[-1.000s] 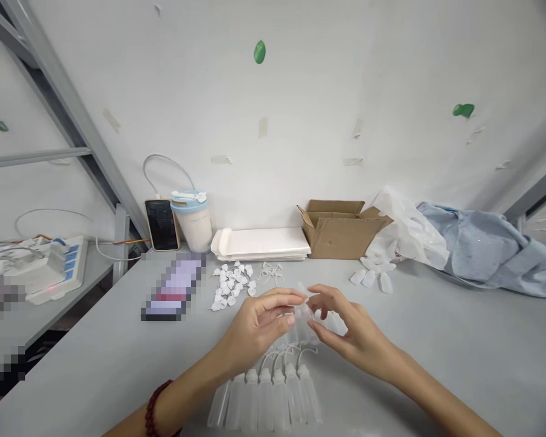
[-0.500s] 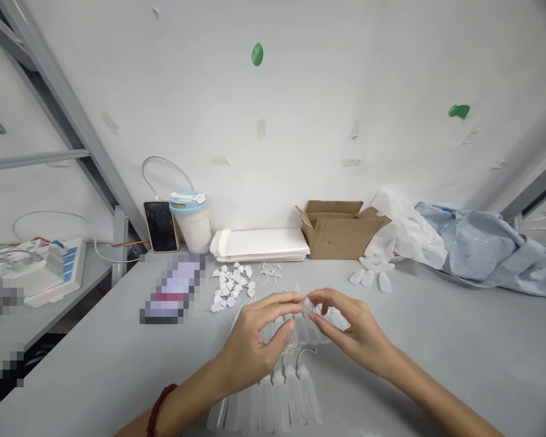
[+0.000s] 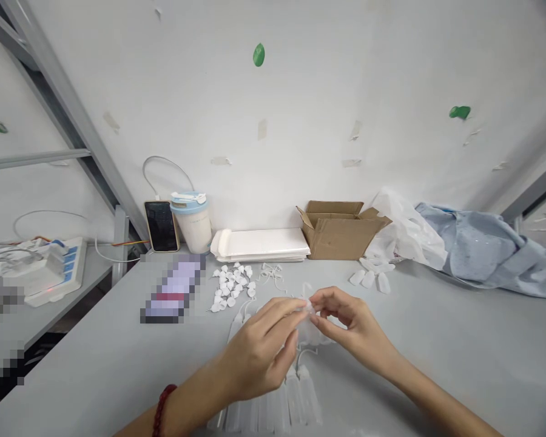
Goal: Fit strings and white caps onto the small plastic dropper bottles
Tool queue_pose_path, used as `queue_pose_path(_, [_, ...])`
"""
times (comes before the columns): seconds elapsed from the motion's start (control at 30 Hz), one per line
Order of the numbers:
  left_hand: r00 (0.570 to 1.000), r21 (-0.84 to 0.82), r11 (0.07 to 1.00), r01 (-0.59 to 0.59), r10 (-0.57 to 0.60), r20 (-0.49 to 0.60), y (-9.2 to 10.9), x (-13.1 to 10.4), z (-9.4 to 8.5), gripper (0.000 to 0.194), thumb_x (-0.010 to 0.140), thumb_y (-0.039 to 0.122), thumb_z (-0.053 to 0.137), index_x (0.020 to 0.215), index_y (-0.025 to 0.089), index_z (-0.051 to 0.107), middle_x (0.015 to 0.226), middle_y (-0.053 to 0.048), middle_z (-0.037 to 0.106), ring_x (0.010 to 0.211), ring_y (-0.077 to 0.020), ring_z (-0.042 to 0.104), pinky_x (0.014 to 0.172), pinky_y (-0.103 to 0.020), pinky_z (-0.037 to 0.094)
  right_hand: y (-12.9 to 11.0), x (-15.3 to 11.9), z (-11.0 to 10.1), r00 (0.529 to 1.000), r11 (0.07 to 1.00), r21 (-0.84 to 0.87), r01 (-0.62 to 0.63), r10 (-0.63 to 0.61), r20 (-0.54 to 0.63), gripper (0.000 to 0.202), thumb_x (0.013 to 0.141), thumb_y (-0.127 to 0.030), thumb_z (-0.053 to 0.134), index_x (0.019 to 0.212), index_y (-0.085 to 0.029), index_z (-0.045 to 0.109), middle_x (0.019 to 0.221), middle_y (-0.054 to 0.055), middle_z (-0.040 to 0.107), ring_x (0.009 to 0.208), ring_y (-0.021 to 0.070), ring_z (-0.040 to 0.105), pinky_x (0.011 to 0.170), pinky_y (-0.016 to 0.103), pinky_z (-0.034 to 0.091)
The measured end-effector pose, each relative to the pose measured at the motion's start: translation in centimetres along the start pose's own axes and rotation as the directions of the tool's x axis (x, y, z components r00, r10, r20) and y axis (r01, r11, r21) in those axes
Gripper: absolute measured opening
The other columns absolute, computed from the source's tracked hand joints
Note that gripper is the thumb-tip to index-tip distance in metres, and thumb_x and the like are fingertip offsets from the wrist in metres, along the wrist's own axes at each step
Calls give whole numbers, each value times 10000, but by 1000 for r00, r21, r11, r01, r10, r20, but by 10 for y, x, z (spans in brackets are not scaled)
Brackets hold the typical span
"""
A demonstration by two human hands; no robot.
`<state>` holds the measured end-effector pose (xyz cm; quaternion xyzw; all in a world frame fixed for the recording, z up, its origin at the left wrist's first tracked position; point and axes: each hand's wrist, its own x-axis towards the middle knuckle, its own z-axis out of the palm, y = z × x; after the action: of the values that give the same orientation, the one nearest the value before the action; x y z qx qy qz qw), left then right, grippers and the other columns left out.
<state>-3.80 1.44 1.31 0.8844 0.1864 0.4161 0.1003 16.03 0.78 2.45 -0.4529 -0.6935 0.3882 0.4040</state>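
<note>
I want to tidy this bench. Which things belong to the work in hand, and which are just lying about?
Likely in the work:
clear piece between left hand and right hand
translucent tubes
small white caps
thin white strips

Likely just lying about:
upright phone
lidded cup
cardboard box
plastic bag
blue cloth
power strip

Counter (image 3: 459,340): front row of bottles (image 3: 307,397) laid near the near edge; back row of bottles (image 3: 307,334) laid behind it. Caps (image 3: 231,288) clustered behind and left of the rows, with thin strips (image 3: 271,273) placed just right of the cluster. Blurred flat item (image 3: 175,288) placed left of the caps. Along the wall (image 3: 300,121), left to right: phone (image 3: 162,226) stood upright, cup (image 3: 195,226), stack of packets (image 3: 264,243), box (image 3: 346,238), plastic bag (image 3: 407,230), cloth (image 3: 482,249). Small pieces (image 3: 368,279) set before the bag. Power strip (image 3: 73,267) placed left of the counter.
</note>
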Motion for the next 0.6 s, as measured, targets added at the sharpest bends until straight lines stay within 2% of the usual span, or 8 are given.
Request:
queue_pose_path(0.17, [1000, -1, 1000, 28, -28, -12, 0, 0, 3, 454, 819, 65, 496, 1259, 135, 411, 1143, -167, 539, 1084, -268, 509, 872, -446, 488, -2, 0, 0, 991, 969, 214, -123, 110, 70, 223, 768, -378, 642, 870, -198, 560, 807, 22, 594, 728, 147, 559, 643, 266, 463])
queue_pose_path(0.33, [998, 19, 998, 66, -66, -13, 6, -2, 7, 523, 811, 161, 588, 1282, 139, 362, 1182, -171, 511, 1130, -284, 466, 921, -463, 454, -2, 1, -3, 973, 890, 399, -221, 175, 148, 214, 746, -335, 683, 842, -186, 564, 743, -5, 591, 674, 123, 555, 615, 239, 436])
queue_pose_path(0.47, [992, 9, 992, 122, -122, -36, 11, 1, 8, 527, 784, 196, 641, 1245, 144, 393, 1140, -156, 537, 1095, -273, 484, 920, -443, 460, -3, 3, -3, 958, 819, 509, -265, 163, 237, 162, 764, -275, 668, 833, -180, 556, 740, -6, 608, 704, 132, 594, 666, 253, 444])
queue_pose_path(0.6, [990, 19, 991, 132, -130, -55, 13, 2, 10, 480, 775, 173, 643, 1203, 142, 430, 1101, -149, 555, 1057, -268, 502, 887, -432, 479, -2, 5, -5, 939, 789, 537, -298, 141, 314, 134, 784, -265, 639, 826, -175, 549, 811, 17, 640, 765, 148, 616, 731, 281, 443])
